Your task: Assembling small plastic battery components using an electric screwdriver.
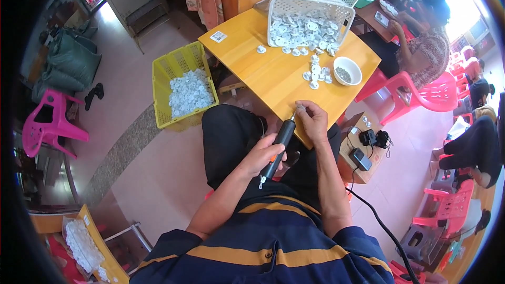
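My left hand is wrapped around a black electric screwdriver, held at a slant over my lap with its tip toward the table edge. At that tip, the fingers of my right hand are pinched together; what they hold, if anything, is too small to make out. Beyond them on the wooden table lies a small group of round white plastic parts. Beside the group sits a white bowl with small metal pieces, likely screws. A tipped white basket spills more of the white parts onto the tabletop.
A yellow crate of white pieces stands on the floor at left. Right of my legs, a box carries black power adapters, and a black cable runs past my right side. A seated person works nearby on a pink chair.
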A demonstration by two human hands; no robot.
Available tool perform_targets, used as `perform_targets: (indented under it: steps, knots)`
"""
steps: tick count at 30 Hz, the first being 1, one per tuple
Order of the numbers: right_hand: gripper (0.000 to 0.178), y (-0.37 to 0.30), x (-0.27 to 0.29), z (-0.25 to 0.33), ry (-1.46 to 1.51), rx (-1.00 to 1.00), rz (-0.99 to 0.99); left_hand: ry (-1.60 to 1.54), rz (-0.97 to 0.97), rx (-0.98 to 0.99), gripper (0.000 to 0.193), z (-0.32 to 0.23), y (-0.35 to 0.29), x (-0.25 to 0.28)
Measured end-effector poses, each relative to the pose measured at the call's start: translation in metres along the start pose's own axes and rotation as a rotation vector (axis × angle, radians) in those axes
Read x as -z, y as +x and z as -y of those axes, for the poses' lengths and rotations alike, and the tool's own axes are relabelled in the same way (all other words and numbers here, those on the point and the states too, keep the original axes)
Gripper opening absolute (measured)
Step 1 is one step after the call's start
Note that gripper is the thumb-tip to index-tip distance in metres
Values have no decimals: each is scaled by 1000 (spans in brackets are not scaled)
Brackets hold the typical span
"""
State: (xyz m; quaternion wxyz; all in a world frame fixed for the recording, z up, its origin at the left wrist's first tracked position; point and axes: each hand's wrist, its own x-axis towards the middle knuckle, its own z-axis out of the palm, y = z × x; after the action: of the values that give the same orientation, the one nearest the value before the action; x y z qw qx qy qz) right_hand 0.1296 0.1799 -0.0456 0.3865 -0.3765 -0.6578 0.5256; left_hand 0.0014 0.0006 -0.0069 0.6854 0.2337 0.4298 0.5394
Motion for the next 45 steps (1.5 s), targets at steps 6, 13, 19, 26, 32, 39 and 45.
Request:
perform_targets:
  steps: [6, 13, 19, 26, 32, 39, 45]
  knots:
    - [20, 12, -10, 2, 242, 50, -1, -299, 133, 27, 39, -7, 1, 8]
    - [43, 45, -50, 20, -680, 422, 49, -403, 30, -71, 42, -17, -3, 21]
    - [59, 67, -85, 12, -1048, 472, 202, -363, -49, -138, 42, -24, -6, 23]
    - [56, 127, -118, 22, -954, 656, 193, -355, -83, -184, 36, -30, -12, 24]
    - [52, 167, -137, 10, -1016, 540, 262, -384, -102, -214, 33, -33, -12, 28]
    - [48, 145, -130, 11, -832, 624, 381, -372, -140, -212, 34, -36, -16, 26]
    - [53, 116, -85, 35, -655, 679, 242, -302, -146, -195, 33, -30, -11, 21]
